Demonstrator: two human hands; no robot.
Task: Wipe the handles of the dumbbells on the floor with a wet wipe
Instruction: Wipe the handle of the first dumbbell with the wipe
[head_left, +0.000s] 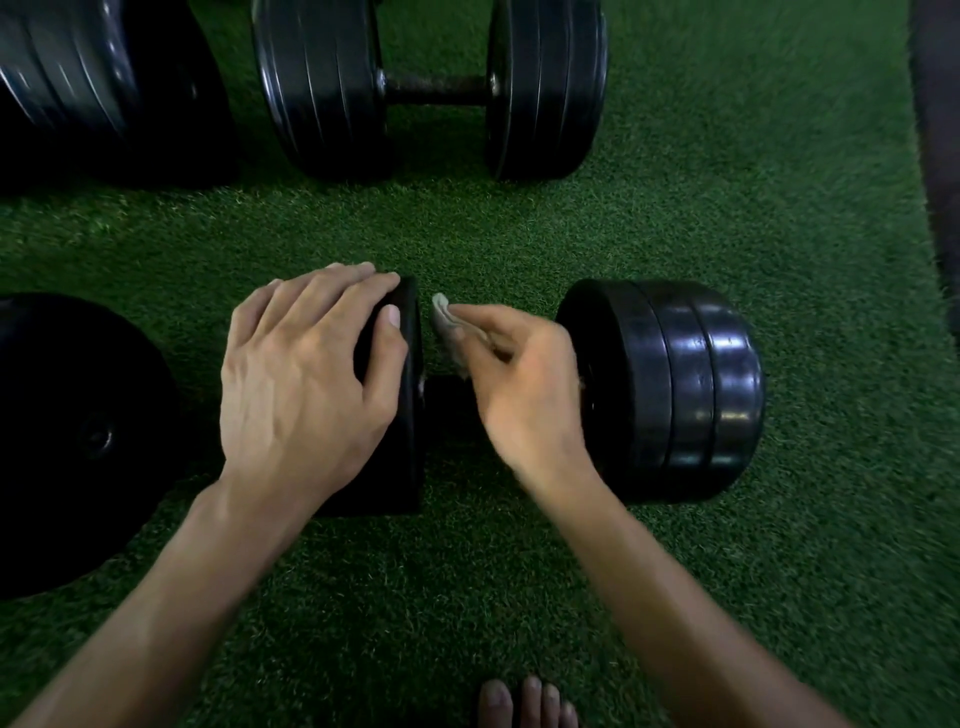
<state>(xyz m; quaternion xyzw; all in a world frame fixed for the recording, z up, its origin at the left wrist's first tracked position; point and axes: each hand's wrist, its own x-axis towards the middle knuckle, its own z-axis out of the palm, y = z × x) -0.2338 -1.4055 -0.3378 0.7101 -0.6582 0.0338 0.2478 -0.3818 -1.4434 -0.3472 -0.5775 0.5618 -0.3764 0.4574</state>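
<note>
Pinched in the right hand (524, 384): a grey wipe (448, 327), fingers curled round it, held over the handle (447, 402) of the near dumbbell (670, 389). Left hand (306, 374) lies flat, fingers straight, on that dumbbell's left plates (405, 441). Dumbbell lies on green turf (727, 208). Second dumbbell (436, 88) beyond it, well apart. Another plate (78, 431) left of it. Bare toes (524, 704) nearer the camera.
</note>
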